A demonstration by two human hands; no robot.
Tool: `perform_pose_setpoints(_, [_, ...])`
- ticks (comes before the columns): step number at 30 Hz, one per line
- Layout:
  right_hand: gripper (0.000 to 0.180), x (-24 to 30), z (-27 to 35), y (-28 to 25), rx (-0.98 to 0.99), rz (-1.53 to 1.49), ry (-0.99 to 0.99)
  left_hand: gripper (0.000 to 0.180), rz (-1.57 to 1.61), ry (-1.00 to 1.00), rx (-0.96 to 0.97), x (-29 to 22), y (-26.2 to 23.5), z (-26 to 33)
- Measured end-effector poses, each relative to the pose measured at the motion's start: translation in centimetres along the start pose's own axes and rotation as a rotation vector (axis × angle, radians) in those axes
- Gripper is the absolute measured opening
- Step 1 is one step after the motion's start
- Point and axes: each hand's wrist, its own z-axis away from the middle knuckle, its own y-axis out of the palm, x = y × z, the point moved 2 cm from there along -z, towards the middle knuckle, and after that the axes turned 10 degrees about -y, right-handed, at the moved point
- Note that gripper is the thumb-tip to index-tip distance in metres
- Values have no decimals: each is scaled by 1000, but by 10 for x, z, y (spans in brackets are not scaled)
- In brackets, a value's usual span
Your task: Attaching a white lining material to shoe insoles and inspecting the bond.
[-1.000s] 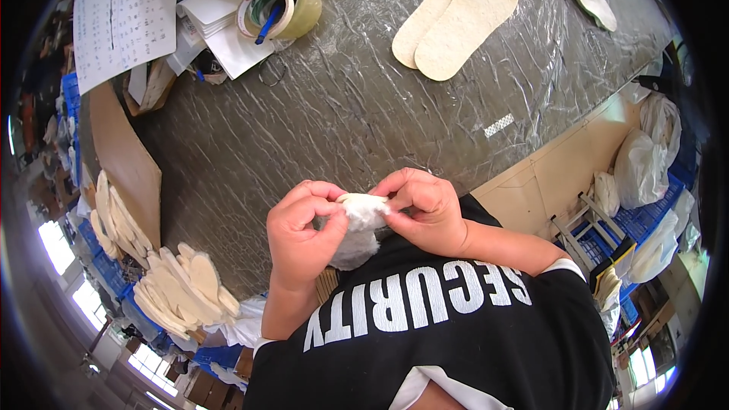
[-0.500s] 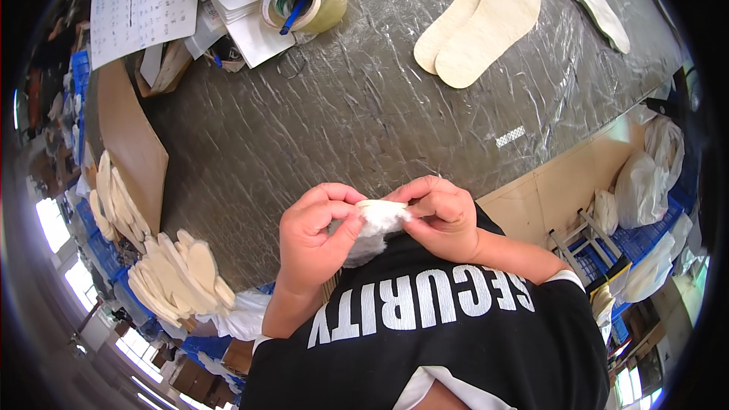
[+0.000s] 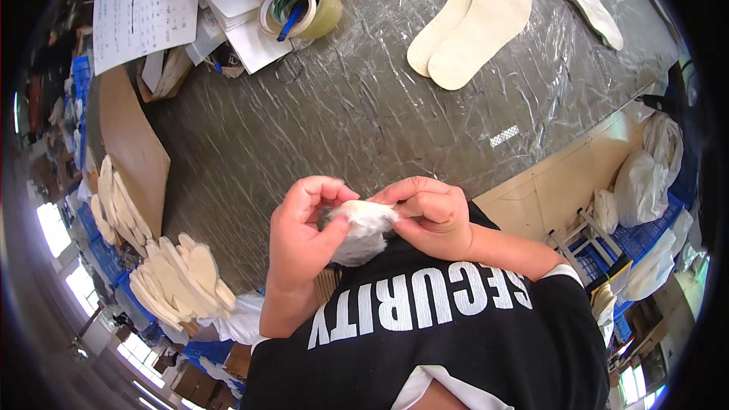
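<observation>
At the far left, stacked insoles (image 3: 181,281) lean below the table (image 3: 304,129). Your left forearm (image 3: 290,305) rises nearly upright, and your left hand (image 3: 298,234) bends inward, thumb against the fleece (image 3: 366,229), index fingertip by its upper edge; whether they clamp it, I cannot tell. The fleece sits between your hands, in front of your shirt (image 3: 471,349): its pale upper edge runs left to right, while its fluffy part hangs toward your chest. Foreshortening hides its long axis. Your right forearm (image 3: 516,250) slants in from the right, and your right hand (image 3: 437,216) pinches the fleece's right end, thumb below index finger.
</observation>
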Motion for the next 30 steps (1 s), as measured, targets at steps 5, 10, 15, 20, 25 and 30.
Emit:
perform_pose_setpoints(5, [38, -1, -15, 8, 23, -270, 3, 13, 85, 237, 122, 6, -18, -15])
perform_pose_setpoints(10, [104, -20, -16, 13, 279, -77, 128, 20, 408, 253, 150, 22, -22, -33])
perform_pose_setpoints(15, [87, -17, -42, 20, 447, -115, 258, 16, 616, 291, 220, 23, -21, -46])
perform_pose_setpoints(20, [75, -10, -70, 17, 509, -170, 165, 30, 664, 368, 201, 9, -28, -45])
perform_pose_setpoints(25, [78, -5, -71, 3, 667, 6, 155, 42, 78, 565, 119, -13, -46, -26])
perform_pose_setpoints(30, [80, -5, -61, 4, 694, 9, 153, 16, -336, 617, 3, -34, -30, -20])
